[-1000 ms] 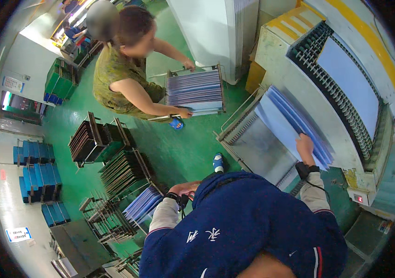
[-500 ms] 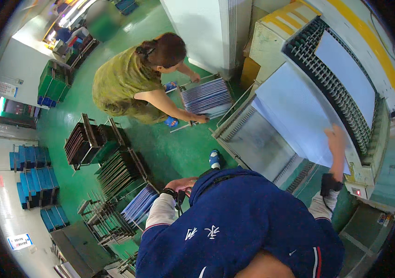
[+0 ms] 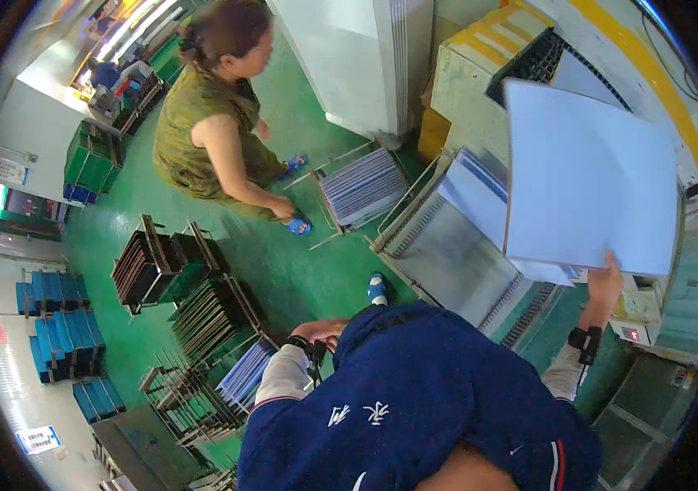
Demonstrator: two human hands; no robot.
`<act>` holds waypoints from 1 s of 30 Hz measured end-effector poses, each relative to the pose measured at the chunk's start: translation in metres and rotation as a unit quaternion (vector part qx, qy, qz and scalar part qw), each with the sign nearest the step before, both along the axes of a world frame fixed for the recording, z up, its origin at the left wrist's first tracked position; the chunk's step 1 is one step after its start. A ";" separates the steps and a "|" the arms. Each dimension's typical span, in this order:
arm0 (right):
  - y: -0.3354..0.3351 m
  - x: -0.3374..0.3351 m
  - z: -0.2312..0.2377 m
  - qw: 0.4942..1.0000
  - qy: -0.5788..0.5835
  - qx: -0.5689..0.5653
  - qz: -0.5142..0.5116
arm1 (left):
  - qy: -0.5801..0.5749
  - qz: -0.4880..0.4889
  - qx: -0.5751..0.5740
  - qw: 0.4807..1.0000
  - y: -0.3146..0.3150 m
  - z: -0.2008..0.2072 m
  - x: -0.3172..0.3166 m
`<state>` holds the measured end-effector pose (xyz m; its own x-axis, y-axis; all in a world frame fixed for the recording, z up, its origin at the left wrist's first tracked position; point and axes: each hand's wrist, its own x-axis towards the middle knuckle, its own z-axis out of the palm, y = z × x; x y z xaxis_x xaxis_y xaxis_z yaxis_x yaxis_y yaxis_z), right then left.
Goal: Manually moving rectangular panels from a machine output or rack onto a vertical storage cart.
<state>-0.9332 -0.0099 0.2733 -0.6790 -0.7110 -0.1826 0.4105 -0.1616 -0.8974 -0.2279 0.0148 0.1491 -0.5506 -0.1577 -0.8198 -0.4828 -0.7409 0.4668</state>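
My right hand (image 3: 605, 286) grips the lower edge of a large pale-blue sheet (image 3: 590, 180), thumb on the upper face. The sheet is raised and tilted over the roller machine (image 3: 520, 69), covering most of its rollers. Below and left of it, more pale sheets (image 3: 473, 200) lie on the slotted metal rack (image 3: 455, 250). My left hand (image 3: 323, 332) is beside my waist at the hem of my dark blue shirt. Its fingers are partly hidden there, so whether it holds anything is unclear.
A co-worker (image 3: 218, 139) stands ahead to the left, beside a rack of upright panels (image 3: 365, 188). Several metal racks of dark panels (image 3: 148, 258) stand on the green floor to my left. A tall white cabinet (image 3: 349, 65) rises ahead. Blue bins (image 3: 62, 331) line the left wall.
My right hand has taken hold of the sheet and lifted it off the rollers. The co-worker has straightened up and let go of the panel rack. My left hand has hardly moved.
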 end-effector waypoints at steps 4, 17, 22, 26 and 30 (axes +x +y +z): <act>-0.009 0.023 0.003 0.999 -0.019 -0.028 0.026 | -0.036 0.005 -0.011 0.999 0.002 0.017 -0.006; -0.033 0.052 -0.032 0.972 -0.225 -0.064 -0.005 | 0.000 -0.010 -0.054 0.999 0.005 0.038 -0.015; -0.034 0.066 -0.025 0.969 -0.236 -0.078 -0.003 | -0.012 0.017 -0.012 1.000 -0.006 0.059 -0.032; -0.047 0.087 -0.012 0.968 -0.250 -0.012 0.029 | 0.006 0.039 -0.016 0.999 0.019 -0.006 -0.011; -0.054 0.085 -0.029 0.968 -0.247 -0.013 0.033 | 0.032 0.014 0.056 0.998 0.006 0.013 -0.020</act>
